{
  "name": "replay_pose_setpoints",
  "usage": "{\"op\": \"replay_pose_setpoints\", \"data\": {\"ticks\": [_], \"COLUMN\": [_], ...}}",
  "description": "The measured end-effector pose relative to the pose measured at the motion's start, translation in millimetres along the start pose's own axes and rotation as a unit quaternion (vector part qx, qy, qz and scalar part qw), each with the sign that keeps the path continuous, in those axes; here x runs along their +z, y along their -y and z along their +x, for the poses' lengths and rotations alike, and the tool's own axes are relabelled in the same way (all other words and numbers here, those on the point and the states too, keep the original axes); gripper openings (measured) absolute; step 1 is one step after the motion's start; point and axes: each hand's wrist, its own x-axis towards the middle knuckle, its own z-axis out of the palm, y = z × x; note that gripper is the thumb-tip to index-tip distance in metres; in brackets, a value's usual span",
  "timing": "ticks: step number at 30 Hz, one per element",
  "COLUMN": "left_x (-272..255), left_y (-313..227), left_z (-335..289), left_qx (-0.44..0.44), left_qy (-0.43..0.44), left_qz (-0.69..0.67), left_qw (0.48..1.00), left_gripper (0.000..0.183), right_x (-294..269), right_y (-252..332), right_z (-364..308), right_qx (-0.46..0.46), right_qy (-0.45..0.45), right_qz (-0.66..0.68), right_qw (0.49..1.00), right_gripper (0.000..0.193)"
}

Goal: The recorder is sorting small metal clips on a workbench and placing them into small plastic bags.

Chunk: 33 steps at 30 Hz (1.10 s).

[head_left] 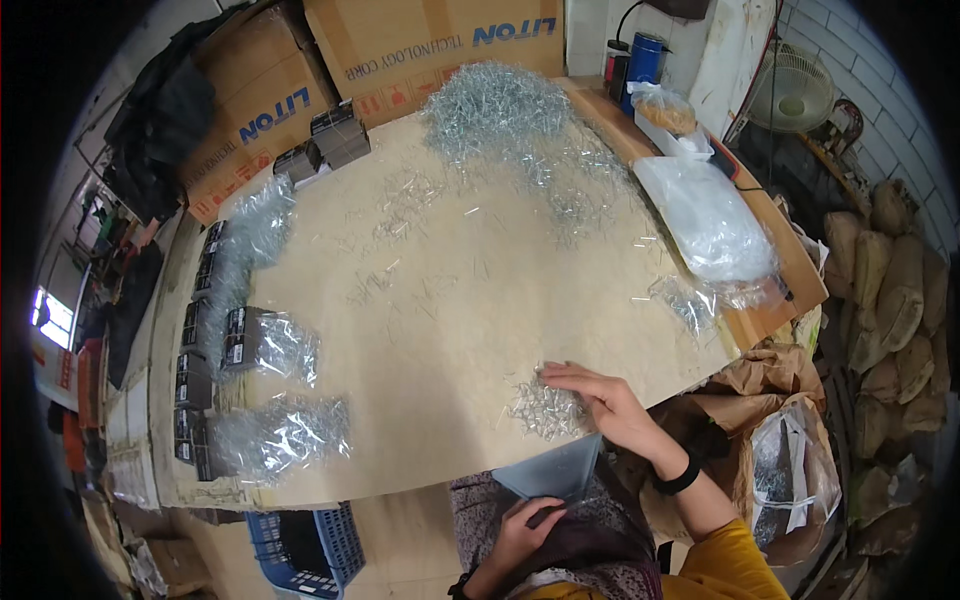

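My right hand (608,402) lies at the front edge of the table with its fingers stretched out, touching the far side of a small heap of thin, shiny, pin-like pieces (545,408). Just below that heap, a blue-grey plastic tray (550,474) is held against the table edge, over my lap. My left hand (526,532) grips the tray's near end. What the tray contains, if anything, I cannot make out.
A large mound of the same pieces (500,110) sits at the back, with loose ones scattered forward. Clear plastic bags (290,435) and dark small boxes (192,380) line the left. Clear bags (705,220) lie at right. A blue basket (305,550) stands below the table.
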Motion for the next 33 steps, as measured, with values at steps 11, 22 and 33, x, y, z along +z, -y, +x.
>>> {"op": "replay_pose_setpoints", "data": {"ticks": [11, 22, 33], "left_x": [-1.2, -3.9, -7.8], "left_y": [-4.0, -21.9, -11.5], "left_z": [-4.8, -3.7, 1.2], "left_qx": [-0.054, -0.064, -0.023], "left_qy": [0.019, 0.017, 0.054], "left_qz": [-0.044, -0.015, 0.024], "left_qw": [0.997, 0.998, 0.998], "left_gripper": [0.017, 0.013, 0.011], "right_x": [92.7, 63.1, 60.7], "right_y": [7.0, -3.5, -17.1], "right_z": [-10.2, -70.2, -107.2], "right_qx": [-0.098, -0.227, -0.073], "right_qy": [-0.118, -0.099, -0.207], "right_qz": [-0.443, -0.237, -0.233], "right_qw": [0.883, 0.939, 0.947], "right_gripper": [0.042, 0.042, 0.022]}}
